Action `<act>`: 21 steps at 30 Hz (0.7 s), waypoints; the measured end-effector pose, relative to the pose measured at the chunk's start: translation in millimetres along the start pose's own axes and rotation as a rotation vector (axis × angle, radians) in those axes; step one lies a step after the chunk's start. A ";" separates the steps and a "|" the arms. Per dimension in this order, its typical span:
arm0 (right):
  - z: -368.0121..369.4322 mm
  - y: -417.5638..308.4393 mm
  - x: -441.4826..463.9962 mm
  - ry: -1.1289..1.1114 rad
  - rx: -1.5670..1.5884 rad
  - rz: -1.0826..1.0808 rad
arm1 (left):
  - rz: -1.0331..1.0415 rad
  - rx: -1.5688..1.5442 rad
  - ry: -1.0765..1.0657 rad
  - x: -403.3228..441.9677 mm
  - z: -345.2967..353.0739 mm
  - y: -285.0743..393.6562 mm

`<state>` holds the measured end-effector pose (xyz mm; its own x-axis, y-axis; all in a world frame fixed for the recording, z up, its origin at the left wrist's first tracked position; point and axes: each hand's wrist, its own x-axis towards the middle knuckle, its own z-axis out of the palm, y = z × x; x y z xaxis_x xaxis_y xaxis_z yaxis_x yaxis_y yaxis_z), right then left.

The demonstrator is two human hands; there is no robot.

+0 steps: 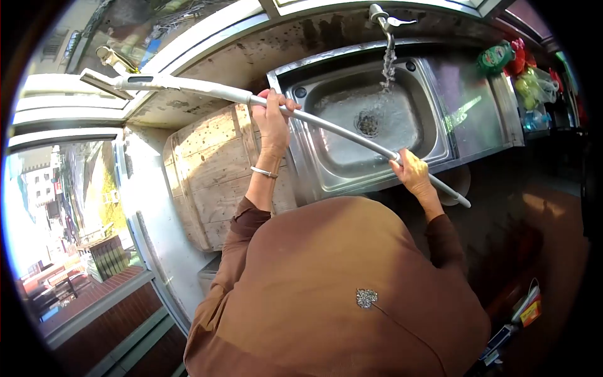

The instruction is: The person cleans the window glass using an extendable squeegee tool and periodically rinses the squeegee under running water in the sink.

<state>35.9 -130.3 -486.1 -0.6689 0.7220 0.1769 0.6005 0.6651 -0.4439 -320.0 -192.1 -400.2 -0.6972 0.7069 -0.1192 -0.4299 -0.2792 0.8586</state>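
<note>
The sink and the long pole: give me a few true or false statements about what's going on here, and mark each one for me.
1. The left hand and the right hand both grip the pole. True.
2. The tap is shut off. False: water runs from the tap into the sink.
3. The pole stands upright in the basin. False: it is held slantwise across the sink.
4. The wooden panel is to the left of the sink. True.
5. A bracelet is on the right wrist. False: the bracelet is on the left wrist.
</note>
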 end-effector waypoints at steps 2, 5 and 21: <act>-9.5 18.2 -26.4 -0.086 -0.016 0.101 | -0.109 0.018 0.006 -17.9 14.6 -23.9; -21.4 44.1 -51.6 -0.101 -0.003 0.178 | -0.186 -0.008 -0.082 -30.7 30.5 -58.4; -24.4 -72.1 98.5 -0.016 0.237 0.020 | 0.269 0.095 0.022 39.1 11.1 112.7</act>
<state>-62.6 -102.5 -415.3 -0.6660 0.7302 0.1523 0.4958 0.5859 -0.6410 -389.3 -188.6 -302.6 -0.7918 0.6010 0.1087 -0.1734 -0.3919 0.9035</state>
